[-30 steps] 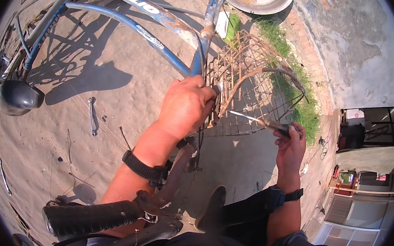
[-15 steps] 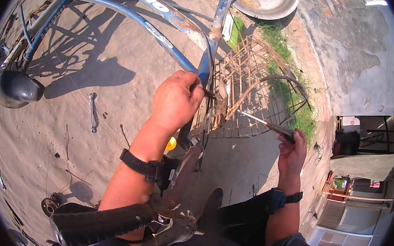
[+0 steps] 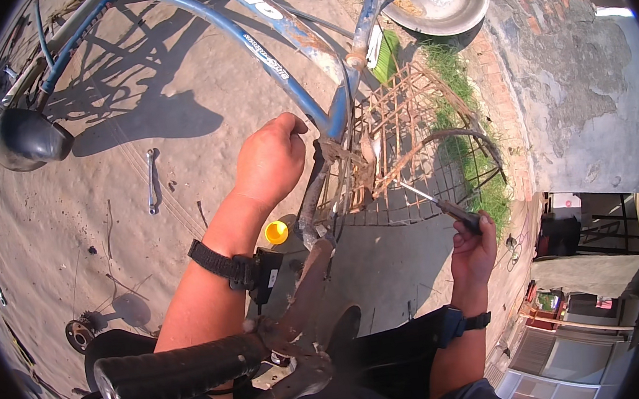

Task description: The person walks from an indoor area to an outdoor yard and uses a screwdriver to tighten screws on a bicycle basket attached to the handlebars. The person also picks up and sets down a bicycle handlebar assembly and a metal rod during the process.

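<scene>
My right hand (image 3: 473,258) is wrapped round the dark handle of a screwdriver (image 3: 456,215); its metal shaft points toward a rusty wire basket (image 3: 408,162). Curled up just left of the bicycle's steering column, my left hand (image 3: 269,158) is closed, and whatever its fingers may hold is hidden. The blue bicycle frame (image 3: 263,55) slants in from the upper left, with a bare fork (image 3: 364,22) at its end. Below it a rusty stem (image 3: 312,200) and cables run down to the handlebar with its black ribbed grip (image 3: 175,373), close in front of me.
A round metal basin (image 3: 443,3) lies at the upper right by a green object (image 3: 385,56). Spanners (image 3: 151,181) rest on the sandy ground, left. A yellow cup-like piece (image 3: 276,233) sits near my left wrist. A black saddle (image 3: 31,140) hangs at the far left.
My left hand has drawn back left from the steering column and frame joint. The bicycle's front end has shifted slightly right. My right hand and the screwdriver have barely moved.
</scene>
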Demonstrator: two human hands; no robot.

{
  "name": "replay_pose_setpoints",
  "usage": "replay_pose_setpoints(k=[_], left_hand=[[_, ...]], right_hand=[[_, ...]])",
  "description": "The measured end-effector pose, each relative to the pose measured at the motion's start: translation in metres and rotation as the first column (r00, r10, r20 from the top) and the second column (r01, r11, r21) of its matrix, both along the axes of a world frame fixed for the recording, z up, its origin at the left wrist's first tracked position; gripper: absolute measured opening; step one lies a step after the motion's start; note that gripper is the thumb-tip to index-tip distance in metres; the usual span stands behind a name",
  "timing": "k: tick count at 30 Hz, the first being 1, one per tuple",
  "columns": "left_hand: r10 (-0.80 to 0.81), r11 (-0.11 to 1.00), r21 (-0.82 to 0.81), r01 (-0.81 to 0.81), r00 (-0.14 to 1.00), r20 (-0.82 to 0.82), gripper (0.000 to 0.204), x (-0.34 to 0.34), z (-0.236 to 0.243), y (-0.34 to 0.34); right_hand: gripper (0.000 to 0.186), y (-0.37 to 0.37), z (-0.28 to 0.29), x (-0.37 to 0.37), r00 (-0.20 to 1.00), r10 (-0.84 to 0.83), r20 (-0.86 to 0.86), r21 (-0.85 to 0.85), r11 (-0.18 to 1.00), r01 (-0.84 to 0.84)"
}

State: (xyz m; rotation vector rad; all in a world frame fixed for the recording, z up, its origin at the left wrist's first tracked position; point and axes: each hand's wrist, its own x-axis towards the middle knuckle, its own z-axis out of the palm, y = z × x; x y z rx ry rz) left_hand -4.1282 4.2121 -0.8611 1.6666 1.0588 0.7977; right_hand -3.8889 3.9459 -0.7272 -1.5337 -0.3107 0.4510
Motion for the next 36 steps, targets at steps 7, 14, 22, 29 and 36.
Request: replay_pose_setpoints(k=[7, 14, 22, 29, 36], left_hand=[[-0.138, 0.983, -0.135, 0.126, 0.987, -0.086, 0.023, -0.006, 0.018, 0.000], [-0.161, 0.967, -0.191, 0.166, 0.986, 0.043, 0.027, -0.001, 0.017, -0.006], [-0.128, 0.933, -0.307, 0.187, 0.971, 0.202, 0.024, -0.001, 0.009, -0.011], [-0.086, 0.864, -0.436, 0.253, 0.926, 0.367, 0.012, 0.001, 0.006, -0.017], [-0.091, 0.822, -0.490, 0.291, 0.916, 0.391, 0.016, -0.011, 0.011, -0.021]], right_hand=[[0.025, 0.001, 0.003, 0.000, 1.000, 0.027, -0.004, 0.009, 1.000, -0.027], [0.025, 0.003, 0.004, 0.004, 0.999, 0.031, -0.035, 0.035, 0.999, -0.030], [0.024, 0.010, 0.004, 0.008, 0.997, 0.043, -0.058, 0.040, 0.998, -0.040], [0.023, 0.004, -0.007, 0.020, 0.995, 0.090, -0.047, 0.054, 0.995, -0.088], [0.028, 0.000, -0.007, 0.029, 0.983, 0.180, -0.047, 0.073, 0.982, -0.176]])
